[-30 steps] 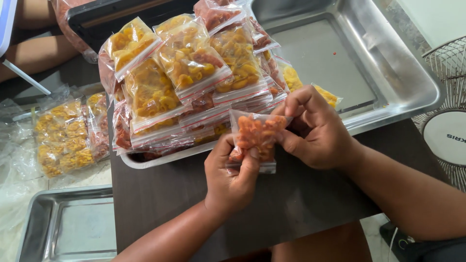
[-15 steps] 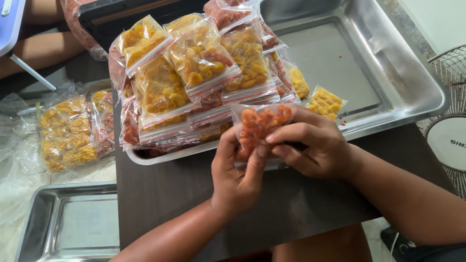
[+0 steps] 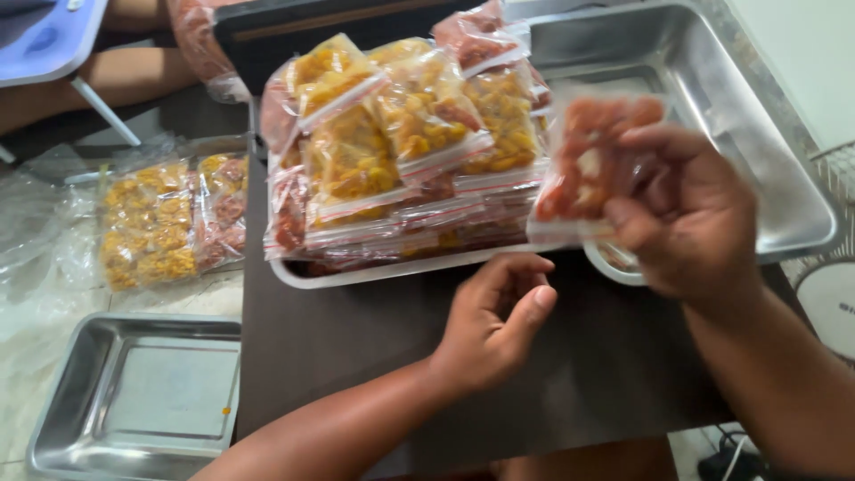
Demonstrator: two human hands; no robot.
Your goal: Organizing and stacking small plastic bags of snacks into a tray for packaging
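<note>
Right hand (image 3: 690,218) pinches a crinkly clear bag (image 3: 588,165) (orange lumps inside); left hand (image 3: 494,325) loosely curled, holding nothing

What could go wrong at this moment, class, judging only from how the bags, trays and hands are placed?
1. The right hand grips the orange snack bag by one side only, in the air; it might slip.
2. The heap of bags leans towards the edge of the big metal tray; adding one could topple it.
3. The left hand is free, supporting nothing.
</note>
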